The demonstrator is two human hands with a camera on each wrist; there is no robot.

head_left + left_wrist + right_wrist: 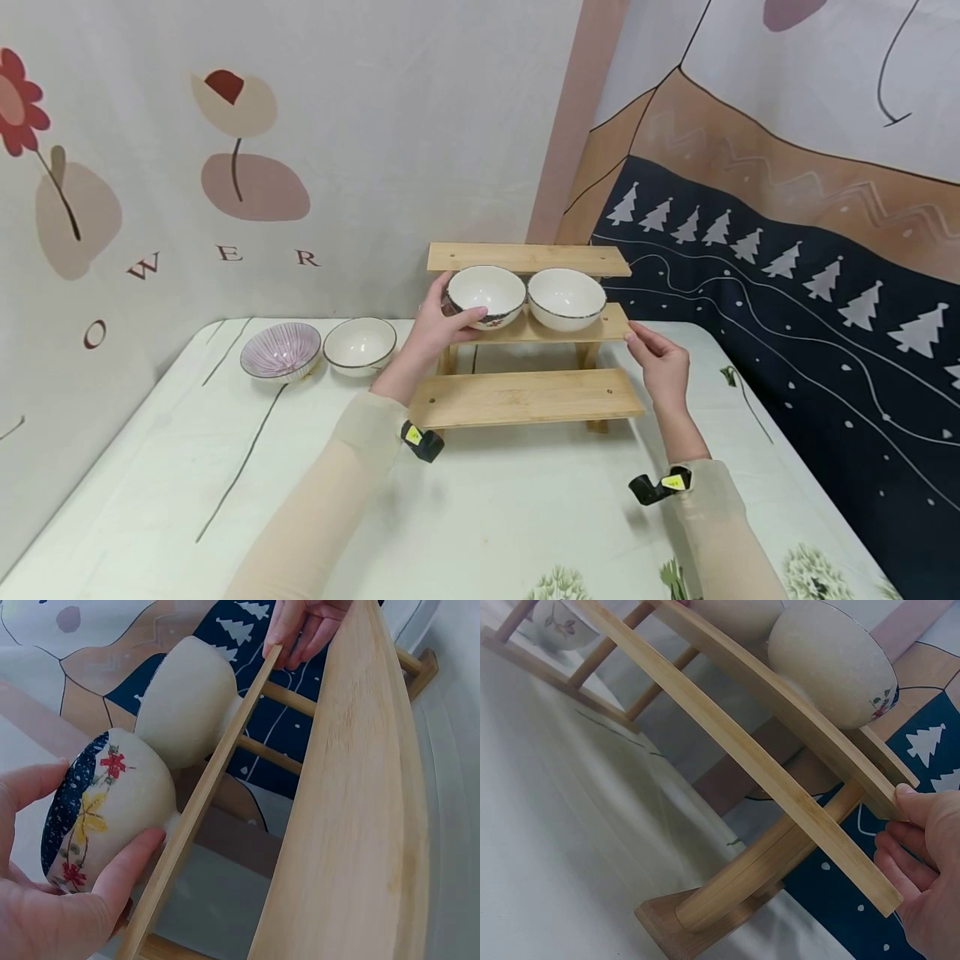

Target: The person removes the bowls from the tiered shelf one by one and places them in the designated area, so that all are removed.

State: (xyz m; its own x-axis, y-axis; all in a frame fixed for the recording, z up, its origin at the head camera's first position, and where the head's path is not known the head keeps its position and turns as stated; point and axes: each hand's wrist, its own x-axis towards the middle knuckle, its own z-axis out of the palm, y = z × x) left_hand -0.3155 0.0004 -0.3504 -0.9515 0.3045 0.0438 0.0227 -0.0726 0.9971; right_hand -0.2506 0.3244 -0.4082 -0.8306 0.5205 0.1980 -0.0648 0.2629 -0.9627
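A white bowl with a dark rim and painted flowers (101, 810) stands on the middle shelf of a three-step wooden rack (525, 398). My left hand (442, 321) grips this bowl at its left side, thumb in front, fingers round the rim. Right beside it on the same shelf stands a second white bowl (567, 298), close against the first. My right hand (660, 362) pinches the right end of the middle shelf (889, 802) between thumb and fingers.
On the table to the rack's left stand a purple striped bowl (281, 352) and another white bowl (360, 345), side by side. The rack's top shelf (528, 258) is behind the held bowl. A patterned cloth (420, 167) hangs at the back.
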